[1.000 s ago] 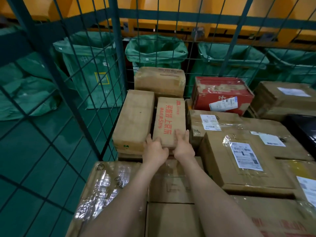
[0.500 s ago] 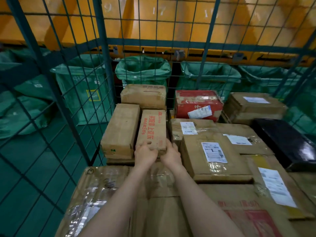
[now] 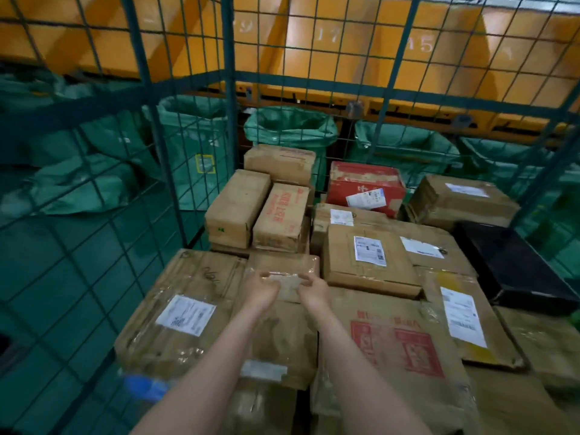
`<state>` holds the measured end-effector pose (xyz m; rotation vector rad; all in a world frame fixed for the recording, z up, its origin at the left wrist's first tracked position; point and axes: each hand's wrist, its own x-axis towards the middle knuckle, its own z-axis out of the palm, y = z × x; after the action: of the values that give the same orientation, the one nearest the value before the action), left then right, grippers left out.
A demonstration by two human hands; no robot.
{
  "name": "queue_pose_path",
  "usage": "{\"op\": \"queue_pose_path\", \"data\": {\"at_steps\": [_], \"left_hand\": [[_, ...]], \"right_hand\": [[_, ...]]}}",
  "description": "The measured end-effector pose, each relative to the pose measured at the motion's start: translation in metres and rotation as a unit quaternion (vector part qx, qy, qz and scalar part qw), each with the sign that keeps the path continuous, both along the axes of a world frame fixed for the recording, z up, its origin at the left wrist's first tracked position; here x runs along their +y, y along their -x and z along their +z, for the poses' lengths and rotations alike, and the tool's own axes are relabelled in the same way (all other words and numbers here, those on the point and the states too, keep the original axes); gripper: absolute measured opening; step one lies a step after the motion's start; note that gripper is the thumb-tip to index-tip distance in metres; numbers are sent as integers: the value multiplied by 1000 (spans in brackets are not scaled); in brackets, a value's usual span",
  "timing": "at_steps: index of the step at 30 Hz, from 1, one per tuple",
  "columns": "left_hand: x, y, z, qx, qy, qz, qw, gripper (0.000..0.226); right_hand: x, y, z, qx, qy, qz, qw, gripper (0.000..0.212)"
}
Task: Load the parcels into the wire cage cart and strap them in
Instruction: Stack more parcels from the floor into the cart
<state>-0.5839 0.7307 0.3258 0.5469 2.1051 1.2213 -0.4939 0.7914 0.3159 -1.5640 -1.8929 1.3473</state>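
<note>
Though the wire cage cart [image 3: 228,89] looks well filled, with parcels [image 3: 370,262] packed edge to edge from the bottom of the frame up to the back mesh, the job reads as only part done; no strap shows anywhere in the picture, so the strapping remains to do, and whether more parcels wait out of view I cannot tell. Both hands sit at the centre of the frame, close together but not touching each other; the left hand [image 3: 262,290] and the right hand [image 3: 315,291] have fingers loosely curled toward one another and grip nothing that I can see; they hang over the far end of a taped brown parcel [image 3: 282,337], and whether the fingertips brush its shiny tape I cannot tell. Just above them in the frame lie a narrow box with red print [image 3: 284,215] and a plain brown box [image 3: 237,205], side by side and touching; right of those sit a red box [image 3: 365,183] and, near the right edge, a black parcel [image 3: 514,265]. The cartons look worn, with dented corners, wrinkled clear tape and white labels on several tops; the top layer is uneven, which in my judgement could let boxes shift until strapped. Green sacks [image 3: 290,130] stand outside the mesh, upper centre.
</note>
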Motion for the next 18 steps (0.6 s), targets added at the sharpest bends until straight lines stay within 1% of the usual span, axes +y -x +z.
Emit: {"op": "queue_pose_path", "data": {"at_steps": [3,6,9,12,15,18], "left_hand": [[-35,-7,0,-8,-4,39,999,36],[-72,-10,0,-13,-3,74,997,34],[-117,-10,-3,-5,-3,121,993,28],[-156,-6,-10,-14,-2,179,984,27],[-200,-6,-10,-9,-5,228,974,22],[-232,-3,-18,15,13,233,972,24]], "right_hand": [[-32,-6,-2,-10,8,46,999,37],[-61,-2,-8,-6,1,79,997,39],[-93,8,-16,2,16,125,992,40],[-128,18,-17,0,26,184,983,40],[-162,30,-18,7,37,232,972,32],[-189,41,-18,7,20,293,956,30]]}}
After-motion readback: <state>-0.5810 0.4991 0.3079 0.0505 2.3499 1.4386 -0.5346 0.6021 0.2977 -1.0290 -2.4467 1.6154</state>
